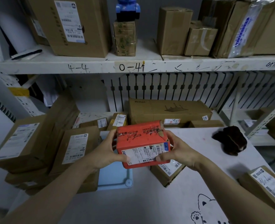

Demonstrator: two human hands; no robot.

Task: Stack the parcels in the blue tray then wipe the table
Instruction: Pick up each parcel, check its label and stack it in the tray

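Blue tray [115, 180]: mostly hidden. Red cardboard parcel [141, 143], labelled, rectangular: gripped by left hand [108, 151] and right hand [178, 151].

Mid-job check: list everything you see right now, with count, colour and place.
red parcel: one, red with a white label, held above the tray
blue tray: one, light blue, on the table's left part
table parcels: two, brown; one right of the tray, one at the table's right edge
stacked parcels: several, brown, piled at the tray's left
cloth: one, dark, far right on the table
table: one, white, with a cat drawing
shelf boxes: several, brown, upper shelf
long box: one, brown, lower shelf behind the table
blue figure: one, blue, on a small upper-shelf box
left hand: grips the parcel's left side
right hand: grips its right side
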